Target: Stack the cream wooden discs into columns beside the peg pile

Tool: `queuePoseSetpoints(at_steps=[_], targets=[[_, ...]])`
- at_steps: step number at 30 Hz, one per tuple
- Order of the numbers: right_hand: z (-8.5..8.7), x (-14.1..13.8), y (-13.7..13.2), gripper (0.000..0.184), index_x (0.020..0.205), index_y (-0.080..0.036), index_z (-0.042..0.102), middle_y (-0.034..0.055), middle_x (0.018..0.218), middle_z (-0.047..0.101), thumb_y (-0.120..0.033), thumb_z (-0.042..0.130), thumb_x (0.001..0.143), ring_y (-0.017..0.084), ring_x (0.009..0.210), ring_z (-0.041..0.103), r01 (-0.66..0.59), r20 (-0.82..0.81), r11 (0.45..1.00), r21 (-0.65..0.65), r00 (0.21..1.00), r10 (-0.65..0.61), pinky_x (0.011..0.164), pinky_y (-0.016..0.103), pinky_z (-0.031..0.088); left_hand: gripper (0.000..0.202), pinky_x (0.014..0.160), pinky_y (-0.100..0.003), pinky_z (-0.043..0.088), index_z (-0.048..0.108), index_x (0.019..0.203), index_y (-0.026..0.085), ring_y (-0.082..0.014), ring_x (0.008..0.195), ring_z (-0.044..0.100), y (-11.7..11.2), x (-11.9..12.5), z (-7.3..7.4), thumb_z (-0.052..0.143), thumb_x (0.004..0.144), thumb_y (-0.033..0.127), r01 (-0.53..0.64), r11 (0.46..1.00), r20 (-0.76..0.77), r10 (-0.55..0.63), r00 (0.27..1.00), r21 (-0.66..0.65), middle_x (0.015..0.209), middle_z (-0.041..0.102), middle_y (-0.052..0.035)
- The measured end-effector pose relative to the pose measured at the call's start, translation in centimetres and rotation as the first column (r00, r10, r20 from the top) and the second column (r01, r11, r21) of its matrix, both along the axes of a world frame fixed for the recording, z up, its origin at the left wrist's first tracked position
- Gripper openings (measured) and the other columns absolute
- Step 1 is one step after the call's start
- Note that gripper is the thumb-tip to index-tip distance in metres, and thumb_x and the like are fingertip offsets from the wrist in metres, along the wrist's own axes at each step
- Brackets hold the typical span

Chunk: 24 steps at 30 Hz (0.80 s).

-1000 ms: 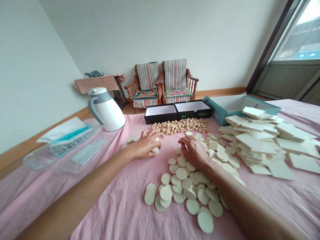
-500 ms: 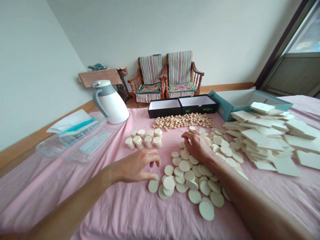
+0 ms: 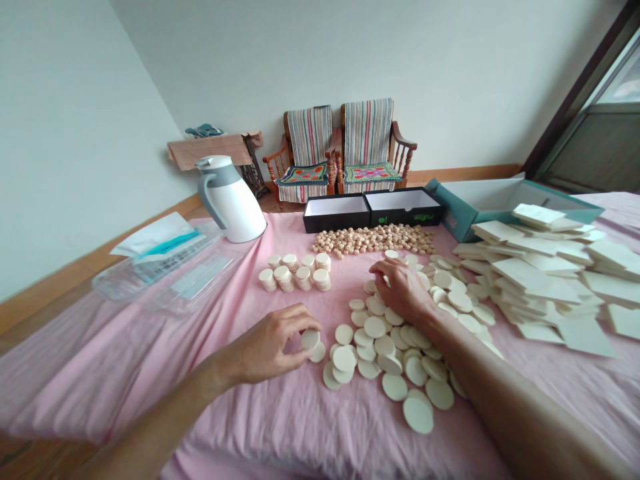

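Note:
My left hand (image 3: 270, 343) pinches a cream round disc (image 3: 310, 339) between thumb and fingers at the near left edge of a loose spread of flat cream discs (image 3: 395, 360) on the pink cloth (image 3: 240, 413). My right hand (image 3: 403, 290) lies curled, palm down, on the far part of that spread, fingers closed over discs. Several short stacks of discs (image 3: 296, 272) stand beyond my left hand. A heap of small tan wooden beads (image 3: 373, 240) lies farther back.
A white and grey jug (image 3: 231, 200) stands at the back left beside a clear plastic tray (image 3: 165, 270). Two open black boxes (image 3: 373, 208) and a teal box (image 3: 495, 200) sit behind the beads. Piled cream square tiles (image 3: 545, 273) fill the right. Two wooden chairs (image 3: 345, 150) stand by the wall.
My left hand has left the disc stacks, drawn back toward me and picked one disc from the spread's near edge. My right hand has stayed on the discs.

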State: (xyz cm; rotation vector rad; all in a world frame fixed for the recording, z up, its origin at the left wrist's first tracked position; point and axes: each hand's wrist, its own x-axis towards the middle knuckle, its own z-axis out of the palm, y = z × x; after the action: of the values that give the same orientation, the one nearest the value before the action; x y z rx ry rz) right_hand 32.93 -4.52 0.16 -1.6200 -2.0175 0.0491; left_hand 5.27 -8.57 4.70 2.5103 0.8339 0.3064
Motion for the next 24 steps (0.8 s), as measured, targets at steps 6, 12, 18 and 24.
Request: queuePoseSetpoints(at_steps=[6, 12, 18, 24], targets=[[-0.1, 0.0, 0.1, 0.025, 0.091, -0.016, 0.066, 0.0074, 0.089, 0.066, -0.012, 0.043, 0.082, 0.017, 0.085, 0.058, -0.01, -0.005, 1.0, -0.004, 1.0, 0.01, 0.077, 0.026, 0.042, 0.027, 0.086, -0.028, 0.045, 0.061, 0.108, 0.02, -0.0169, 0.094, 0.056, 0.1, 0.3, -0.6, 0.059, 0.081, 0.016, 0.063, 0.998, -0.031, -0.063, 0.998, -0.01, 0.1, 0.061, -0.0046], [-0.3, 0.1, 0.1, 0.025, 0.09, -0.016, 0.066, 0.0076, 0.088, 0.066, -0.012, 0.043, 0.081, 0.017, 0.084, 0.058, -0.024, 0.0, 1.0, -0.005, 1.0, 0.024, 0.077, 0.026, 0.042, 0.036, 0.087, -0.028, 0.044, 0.06, 0.113, 0.023, -0.0169, 0.097, 0.056, -0.4, 0.3, -0.6, 0.065, 0.078, 0.018, 0.022, 0.999, -0.064, -0.025, 0.998, -0.048, 0.104, 0.059, -0.0039], [-0.6, 0.1, 0.2, 0.023, 0.089, -0.016, 0.066, 0.0076, 0.087, 0.066, -0.011, 0.045, 0.08, 0.018, 0.085, 0.059, -0.035, -0.009, 0.999, 0.006, 0.999, 0.035, 0.077, 0.027, 0.043, 0.02, 0.075, -0.027, 0.044, 0.063, 0.099, 0.02, -0.0155, 0.083, 0.055, -0.7, 0.6, -0.9, 0.063, 0.079, 0.019, -0.069, 0.998, -0.037, 0.07, 0.997, 0.006, 0.092, 0.06, -0.0024], [-0.6, 0.1, 0.2, 0.024, 0.089, -0.016, 0.066, 0.0075, 0.086, 0.066, -0.011, 0.045, 0.08, 0.018, 0.084, 0.059, -0.041, -0.016, 0.999, 0.024, 0.999, 0.041, 0.076, 0.027, 0.043, 0.021, 0.072, -0.026, 0.044, 0.061, 0.095, 0.018, -0.0144, 0.078, 0.055, 0.0, 1.2, -0.6, 0.068, 0.075, 0.022, -0.196, 0.978, 0.013, 0.195, 0.981, 0.076, 0.088, 0.059, -0.0012]])
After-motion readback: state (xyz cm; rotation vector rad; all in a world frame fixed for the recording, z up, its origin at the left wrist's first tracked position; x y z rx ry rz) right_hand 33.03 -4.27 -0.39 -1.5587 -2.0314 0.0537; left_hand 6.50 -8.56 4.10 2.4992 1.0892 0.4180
